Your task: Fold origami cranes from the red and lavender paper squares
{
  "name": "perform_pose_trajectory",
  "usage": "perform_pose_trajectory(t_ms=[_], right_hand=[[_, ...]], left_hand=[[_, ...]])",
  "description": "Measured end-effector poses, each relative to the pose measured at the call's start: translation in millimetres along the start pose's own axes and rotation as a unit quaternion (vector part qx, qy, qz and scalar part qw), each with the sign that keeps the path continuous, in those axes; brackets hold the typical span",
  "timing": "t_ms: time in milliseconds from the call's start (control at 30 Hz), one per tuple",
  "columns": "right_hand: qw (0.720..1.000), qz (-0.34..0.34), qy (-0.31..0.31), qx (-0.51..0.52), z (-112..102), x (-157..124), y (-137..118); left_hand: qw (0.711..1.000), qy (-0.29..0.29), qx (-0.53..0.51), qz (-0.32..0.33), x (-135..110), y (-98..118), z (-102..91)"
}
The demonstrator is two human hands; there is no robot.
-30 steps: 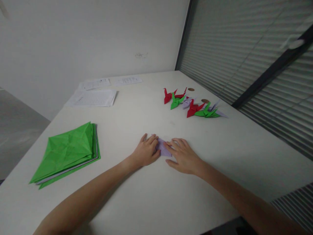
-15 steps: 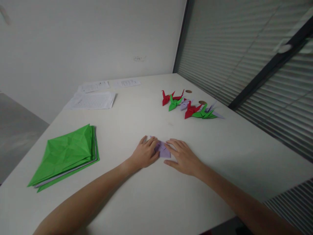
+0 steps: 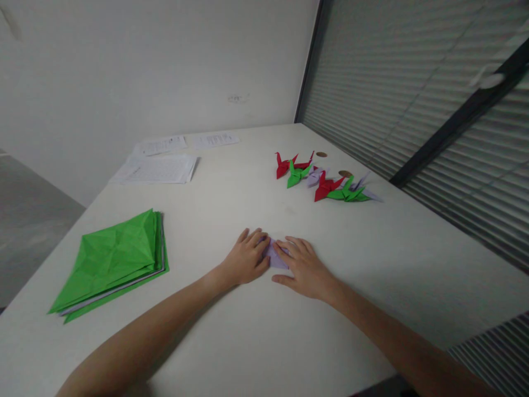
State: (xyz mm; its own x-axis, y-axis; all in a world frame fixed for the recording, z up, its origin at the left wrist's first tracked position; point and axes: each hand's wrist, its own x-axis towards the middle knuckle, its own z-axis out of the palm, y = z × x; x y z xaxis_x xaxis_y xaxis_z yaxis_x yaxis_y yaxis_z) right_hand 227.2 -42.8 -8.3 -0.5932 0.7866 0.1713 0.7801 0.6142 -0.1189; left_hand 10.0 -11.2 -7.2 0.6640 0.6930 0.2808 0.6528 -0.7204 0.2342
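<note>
A small folded piece of purple origami paper (image 3: 276, 261) lies flat on the white table, between my hands. My left hand (image 3: 247, 260) curls over its left part, thumb at the lower edge and fingertips pressing from above, so that side is hidden. From the right, my right hand (image 3: 303, 266) lies over the other side, fingers stretched and apart. Its index and middle fingertips touch the top of the paper, while the thumb is spread away below it.
Several folded paper cranes, red (image 3: 326, 186), green (image 3: 349, 191) and purple, sit at the back right near two round table holes. A stack of creased green paper (image 3: 118, 248) lies at left. Printed sheets (image 3: 161, 169) are behind it. A window with blinds (image 3: 372, 94) borders the right side.
My right hand has shifted slightly left, its fingertips now resting further over the purple paper. My left hand stays on the paper's left side. The view has moved slightly.
</note>
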Motion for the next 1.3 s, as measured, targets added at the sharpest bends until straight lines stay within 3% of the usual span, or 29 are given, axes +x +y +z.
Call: perform_pose_trajectory(t_ms=[333,433,567,867,1033,1300], right_hand=[[1.0,-0.016,0.023,-0.013,-0.3,6.1,-0.2],[0.999,-0.01,0.029,-0.008,-2.1,7.0,-1.7],[0.999,-0.001,0.035,0.017,-8.1,5.5,1.2],[0.987,-0.108,0.069,0.093,-10.3,2.2,21.2],[0.985,-0.068,0.107,0.12,-7.6,9.6,14.3],[0.978,-0.025,0.078,0.193,0.6,10.7,30.7]], left_hand=[[1.0,0.01,0.013,0.005,-3.1,-1.4,1.6],[0.999,0.017,-0.009,0.044,-3.2,-0.2,-2.5],[0.995,-0.017,-0.042,0.088,-2.2,0.1,-7.9],[0.994,-0.018,-0.038,0.096,-4.2,-3.9,-2.9],[0.993,0.002,-0.031,0.11,-5.1,-4.7,-0.8],[0.993,0.017,-0.056,0.098,-3.4,-3.7,-3.6]])
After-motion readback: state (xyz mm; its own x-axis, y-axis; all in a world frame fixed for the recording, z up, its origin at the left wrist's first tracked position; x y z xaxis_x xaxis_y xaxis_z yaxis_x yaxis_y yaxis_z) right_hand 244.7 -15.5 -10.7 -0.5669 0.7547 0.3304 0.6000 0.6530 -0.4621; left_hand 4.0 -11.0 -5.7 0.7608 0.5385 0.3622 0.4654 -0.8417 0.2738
